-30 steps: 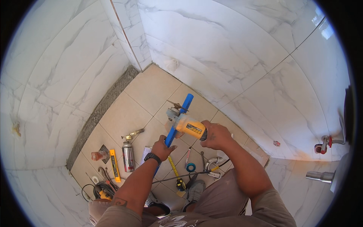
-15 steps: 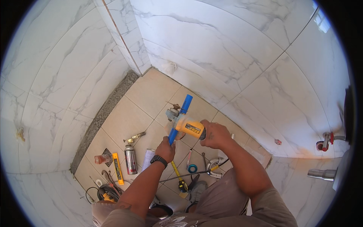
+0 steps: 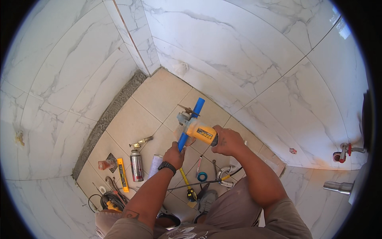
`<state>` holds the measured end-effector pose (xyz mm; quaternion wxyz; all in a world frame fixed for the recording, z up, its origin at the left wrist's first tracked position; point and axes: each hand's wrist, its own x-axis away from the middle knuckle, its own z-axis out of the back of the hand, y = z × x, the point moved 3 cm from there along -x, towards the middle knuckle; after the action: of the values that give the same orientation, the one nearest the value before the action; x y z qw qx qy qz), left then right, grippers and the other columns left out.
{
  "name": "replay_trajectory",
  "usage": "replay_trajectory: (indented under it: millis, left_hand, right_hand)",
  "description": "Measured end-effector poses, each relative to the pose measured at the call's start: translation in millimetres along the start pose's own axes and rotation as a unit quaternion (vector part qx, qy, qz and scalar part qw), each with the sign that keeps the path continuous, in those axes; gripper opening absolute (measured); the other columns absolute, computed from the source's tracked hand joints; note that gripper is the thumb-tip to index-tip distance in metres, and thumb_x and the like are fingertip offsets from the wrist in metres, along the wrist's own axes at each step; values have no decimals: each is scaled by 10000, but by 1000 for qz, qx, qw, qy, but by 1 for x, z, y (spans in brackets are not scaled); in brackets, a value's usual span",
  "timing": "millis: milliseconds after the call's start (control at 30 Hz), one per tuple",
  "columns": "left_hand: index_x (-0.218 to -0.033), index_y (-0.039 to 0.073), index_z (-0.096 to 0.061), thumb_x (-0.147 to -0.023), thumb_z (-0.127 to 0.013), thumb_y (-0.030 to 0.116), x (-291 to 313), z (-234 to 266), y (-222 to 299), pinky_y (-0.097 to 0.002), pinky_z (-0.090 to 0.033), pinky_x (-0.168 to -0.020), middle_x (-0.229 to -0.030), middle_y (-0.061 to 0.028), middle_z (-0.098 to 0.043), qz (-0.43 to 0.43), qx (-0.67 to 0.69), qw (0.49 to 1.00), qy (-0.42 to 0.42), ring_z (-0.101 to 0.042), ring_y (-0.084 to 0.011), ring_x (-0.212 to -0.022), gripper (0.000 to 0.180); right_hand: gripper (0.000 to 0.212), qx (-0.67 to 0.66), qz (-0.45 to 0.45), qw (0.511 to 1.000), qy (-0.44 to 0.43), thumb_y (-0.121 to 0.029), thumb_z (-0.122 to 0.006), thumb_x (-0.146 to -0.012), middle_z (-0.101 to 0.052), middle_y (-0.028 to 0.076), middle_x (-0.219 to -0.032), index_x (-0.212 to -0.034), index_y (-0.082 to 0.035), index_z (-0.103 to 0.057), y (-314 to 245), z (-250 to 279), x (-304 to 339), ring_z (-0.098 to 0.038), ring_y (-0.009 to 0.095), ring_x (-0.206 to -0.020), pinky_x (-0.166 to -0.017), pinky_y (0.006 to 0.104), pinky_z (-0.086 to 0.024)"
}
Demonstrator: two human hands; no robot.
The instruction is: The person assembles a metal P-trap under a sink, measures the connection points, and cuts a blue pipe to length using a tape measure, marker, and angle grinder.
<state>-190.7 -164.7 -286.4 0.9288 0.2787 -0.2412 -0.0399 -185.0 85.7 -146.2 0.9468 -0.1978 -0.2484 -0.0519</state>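
Note:
My left hand [image 3: 174, 154] is closed round the near end of a blue pipe [image 3: 198, 105], which slants up and away to the right. My right hand [image 3: 228, 140] grips the rear of a yellow angle grinder [image 3: 202, 131]. The grinder's grey head lies across the pipe, and its disc shows partly behind and below the body. Whether the disc touches the pipe is hidden. Below my left hand, a yellow tape measure [image 3: 191, 194] lies on the floor with its blade pulled out. A roll of blue-green tape [image 3: 202, 176] rests beside it.
A gas torch canister [image 3: 136, 165], a white can [image 3: 155, 164] and a yellow spirit level [image 3: 123, 175] are at the left. Tools and cables [image 3: 113, 199] lie lower left. A chrome pipe trap [image 3: 225, 175] sits near my feet. Marble-look walls [image 3: 238, 51] enclose the tiled floor.
The grinder and pipe have shifted very slightly right within the picture, and the view has tilted a little. Both hands keep their holds.

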Motion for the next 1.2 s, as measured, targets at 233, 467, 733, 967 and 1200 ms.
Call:
replay_trajectory:
  millis: [233, 467, 733, 967, 1200]
  left_hand:
    - [-1176, 32, -497, -1020, -657, 389, -1, -1, -1, -572, -577, -765, -928, -301, -725, 1, -7, 1000, -1, -724, -494, -880, 421]
    - [-1171, 34, -501, -1019, -657, 387, -1, 0, -1, -571, -575, -768, -932, -300, -725, 7, 1, 1000, -7, -722, -495, -891, 416]
    - [-1165, 29, -503, -1020, -660, 379, -1, 0, -2, -569, -571, -763, -922, -299, -723, 9, -2, 1000, -7, -721, -492, -884, 410]
    - [-1153, 27, -507, -1017, -664, 379, -2, -1, -3, -567, -573, -750, -908, -293, -724, 5, 4, 1000, -4, -722, -492, -868, 409]
    - [-1153, 27, -506, -1013, -669, 380, -1, 1, -1, -569, -576, -751, -907, -298, -724, 8, 0, 1000, -5, -722, -494, -869, 414]
  right_hand:
    - [656, 9, -9, 1000, -6, -295, -844, -683, -747, 148, -1048, -1260, -109, -592, -2, 2, 0, -724, 345, -1040, -869, 465, -585]
    - [658, 14, -15, 1000, -9, -290, -850, -678, -749, 147, -1051, -1257, -111, -595, -3, 3, 1, -723, 346, -1047, -869, 463, -584]
    - [687, 18, -15, 1000, -13, -290, -857, -673, -747, 147, -1069, -1284, -116, -596, 1, 2, -1, -722, 336, -1055, -882, 457, -587]
    - [713, 26, -17, 999, -15, -293, -848, -668, -745, 145, -1069, -1310, -116, -593, 2, 1, -1, -716, 335, -1059, -885, 455, -588]
    - [681, 26, -20, 999, -17, -288, -839, -672, -744, 143, -1063, -1284, -111, -597, 3, 2, -1, -716, 335, -1052, -879, 457, -589]
